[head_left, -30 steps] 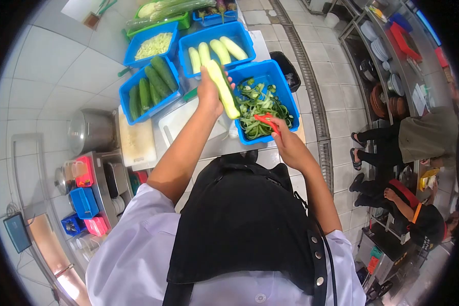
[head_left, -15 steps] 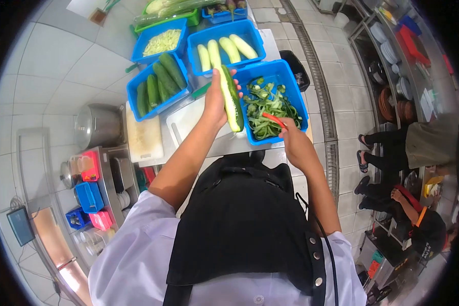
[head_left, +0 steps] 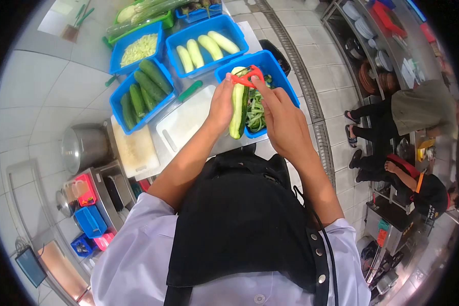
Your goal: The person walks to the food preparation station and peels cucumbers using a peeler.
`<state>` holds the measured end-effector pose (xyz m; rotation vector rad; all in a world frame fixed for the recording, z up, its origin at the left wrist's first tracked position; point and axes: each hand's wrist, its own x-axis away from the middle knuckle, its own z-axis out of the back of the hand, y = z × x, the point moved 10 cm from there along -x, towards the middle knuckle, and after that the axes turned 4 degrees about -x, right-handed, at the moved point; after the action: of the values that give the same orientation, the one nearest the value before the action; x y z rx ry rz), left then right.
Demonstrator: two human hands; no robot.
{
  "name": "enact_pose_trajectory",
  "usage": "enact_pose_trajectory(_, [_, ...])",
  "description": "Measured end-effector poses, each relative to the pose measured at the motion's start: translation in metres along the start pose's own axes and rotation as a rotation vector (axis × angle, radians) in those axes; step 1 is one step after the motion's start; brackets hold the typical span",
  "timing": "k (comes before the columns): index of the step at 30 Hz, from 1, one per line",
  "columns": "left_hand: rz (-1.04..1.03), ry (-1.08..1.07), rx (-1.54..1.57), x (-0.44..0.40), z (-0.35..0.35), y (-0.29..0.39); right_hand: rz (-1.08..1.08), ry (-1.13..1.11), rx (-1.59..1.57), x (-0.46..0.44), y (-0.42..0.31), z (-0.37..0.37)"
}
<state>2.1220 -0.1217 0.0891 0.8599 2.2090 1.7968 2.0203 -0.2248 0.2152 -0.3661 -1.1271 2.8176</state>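
The left hand [head_left: 222,106] is gripping a partly peeled cucumber [head_left: 237,115] while the right hand [head_left: 286,122] is holding a red peeler [head_left: 246,80] at the cucumber's far end.

Left hand [head_left: 221,106] curls near the right hand [head_left: 285,120]

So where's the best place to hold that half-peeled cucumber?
I'd grip the cucumber by its near end, coming from the left. It's long, that end sticks out free, and the red peeler in the right hand is up at the far end.
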Motion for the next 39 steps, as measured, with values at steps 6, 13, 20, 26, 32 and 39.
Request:
enact_pose_trajectory(6, [-0.051,-0.076,-0.093,-0.003,-0.001,0.013,-0.012,0.054,0.030,0.003,-0.006,0.000])
enact_pose_trajectory(13, [-0.066,-0.029,-0.063,-0.012,-0.001,0.008,-0.037,-0.010,0.094,0.009,-0.001,-0.003])
enact_pose_trajectory(20, [-0.110,-0.011,0.028,-0.040,-0.002,0.007,0.002,-0.051,-0.007,0.015,0.031,-0.025])
enact_pose_trajectory(26, [-0.023,0.123,0.342,-0.040,-0.009,-0.024,0.029,-0.153,-0.021,0.018,0.059,-0.028])
enact_pose_trajectory(32, [-0.114,0.289,0.465,-0.057,0.016,-0.033,0.097,-0.317,-0.063,0.034,0.084,-0.028])
enact_pose_trajectory(39, [-0.150,0.430,0.435,-0.064,0.051,-0.033,0.118,-0.499,-0.089,0.051,0.104,-0.031])
